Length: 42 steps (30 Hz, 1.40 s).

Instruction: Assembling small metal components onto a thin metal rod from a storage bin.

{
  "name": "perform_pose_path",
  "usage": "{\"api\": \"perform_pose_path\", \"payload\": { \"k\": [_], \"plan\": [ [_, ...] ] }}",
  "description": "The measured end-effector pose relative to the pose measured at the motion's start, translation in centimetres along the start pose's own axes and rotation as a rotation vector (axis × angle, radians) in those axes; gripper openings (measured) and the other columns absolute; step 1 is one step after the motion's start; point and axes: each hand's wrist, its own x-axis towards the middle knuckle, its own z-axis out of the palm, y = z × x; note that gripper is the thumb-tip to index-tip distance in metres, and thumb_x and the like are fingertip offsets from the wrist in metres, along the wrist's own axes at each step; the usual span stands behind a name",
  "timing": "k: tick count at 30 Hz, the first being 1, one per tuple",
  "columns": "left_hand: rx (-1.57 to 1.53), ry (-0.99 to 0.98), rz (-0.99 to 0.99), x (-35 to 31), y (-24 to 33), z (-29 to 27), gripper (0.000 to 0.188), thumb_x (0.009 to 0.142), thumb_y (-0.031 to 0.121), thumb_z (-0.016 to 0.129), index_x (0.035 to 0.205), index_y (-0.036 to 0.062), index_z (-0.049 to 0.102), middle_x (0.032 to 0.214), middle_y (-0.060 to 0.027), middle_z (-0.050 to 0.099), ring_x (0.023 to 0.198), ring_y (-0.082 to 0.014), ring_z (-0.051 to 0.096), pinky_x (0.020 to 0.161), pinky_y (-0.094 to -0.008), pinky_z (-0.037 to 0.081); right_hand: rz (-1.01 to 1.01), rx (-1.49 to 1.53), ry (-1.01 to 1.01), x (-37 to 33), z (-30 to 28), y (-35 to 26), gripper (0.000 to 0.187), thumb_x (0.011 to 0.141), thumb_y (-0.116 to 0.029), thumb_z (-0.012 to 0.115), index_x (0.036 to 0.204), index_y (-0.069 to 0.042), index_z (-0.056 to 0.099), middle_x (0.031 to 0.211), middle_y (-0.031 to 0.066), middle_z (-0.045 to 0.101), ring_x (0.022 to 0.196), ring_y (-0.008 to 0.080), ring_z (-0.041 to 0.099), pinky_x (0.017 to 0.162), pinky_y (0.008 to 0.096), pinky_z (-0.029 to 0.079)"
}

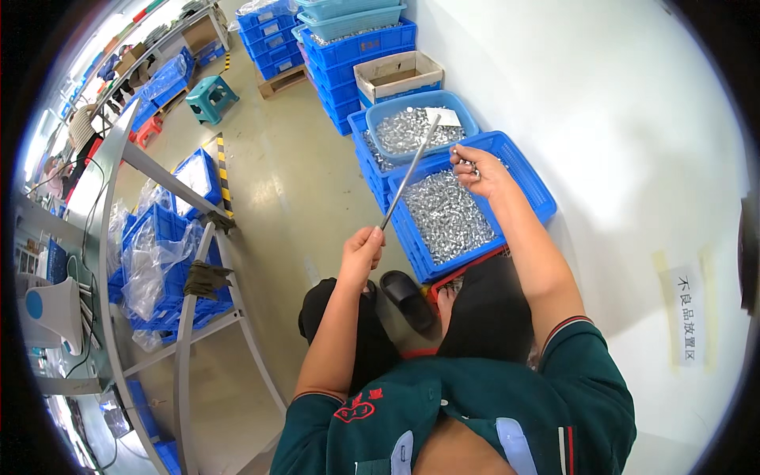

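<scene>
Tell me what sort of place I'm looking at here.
Likely a factory or workshop floor. Blue crates of small shiny metal parts sit on the floor, more crates are stacked by the wall, and a metal workbench stands at left. The left hand holds a thin rod.

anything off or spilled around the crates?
No spill: the metal parts sit inside the blue crate. One oddity: a black sandal lies loose on the floor by the crate, next to a bare foot.

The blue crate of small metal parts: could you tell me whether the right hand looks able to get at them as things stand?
Probably yes: the right hand already hovers over the open blue crate, pinching a few small metal parts, with nothing covering the pile.
</scene>
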Motion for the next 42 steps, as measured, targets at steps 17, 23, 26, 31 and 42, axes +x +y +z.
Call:
{"api": "perform_pose_path", "payload": {
  "k": [17,23,26,31,42],
  "plan": [
    [0.356,0.121,0.152,0.5,-1.4,-0.1,0.032,0.086,0.026,0.055,0.066,0.0013,0.049,0.055,0.0048,0.035,0.055,-0.0059,0.031,0.048,-0.0250,0.028,0.022,0.273,-0.176,-0.7,1.1,-0.5,0.021,0.087,-0.021,0.054,0.084,0.000,0.054,0.062,0.0026,0.045,0.044,0.0051,0.035,0.032,0.0152,0.025],
    [0.478,0.153,0.146,0.3,-1.6,-0.6,0.031,0.085,0.026,0.056,0.069,0.0000,0.050,0.054,0.0006,0.036,0.055,-0.0072,0.033,0.048,-0.0264,0.031,0.108,0.123,-0.164,-1.0,1.0,-1.1,0.018,0.084,-0.018,0.058,0.083,0.000,0.054,0.062,0.0016,0.046,0.043,0.0041,0.035,0.032,0.0153,0.024],
    [0.480,0.186,0.127,0.2,-1.5,-0.4,0.031,0.085,0.026,0.056,0.069,0.0003,0.050,0.054,-0.0002,0.036,0.055,-0.0077,0.033,0.049,-0.0263,0.031,0.099,0.062,-0.096,-1.3,1.7,-1.1,0.018,0.084,-0.017,0.057,0.083,0.000,0.054,0.062,0.0012,0.045,0.043,0.0039,0.035,0.032,0.0151,0.023],
    [0.430,0.164,0.095,0.2,-1.3,-0.3,0.031,0.085,0.026,0.055,0.067,0.0012,0.050,0.055,0.0019,0.037,0.055,-0.0070,0.033,0.049,-0.0251,0.030,-0.004,-0.018,-0.026,-1.1,2.8,-0.4,0.019,0.086,-0.020,0.055,0.085,-0.001,0.052,0.061,0.0005,0.043,0.043,0.0034,0.034,0.032,0.0145,0.022],
    [0.400,0.138,0.153,0.4,-1.8,-0.4,0.032,0.087,0.028,0.053,0.064,0.0060,0.049,0.053,0.0071,0.034,0.048,-0.0033,0.029,0.044,-0.0220,0.022,0.017,-0.253,-0.056,-1.5,2.3,-0.9,0.025,0.087,-0.025,0.054,0.086,-0.001,0.054,0.061,-0.0006,0.043,0.043,0.0026,0.033,0.032,0.0152,0.022]
  ]
}}
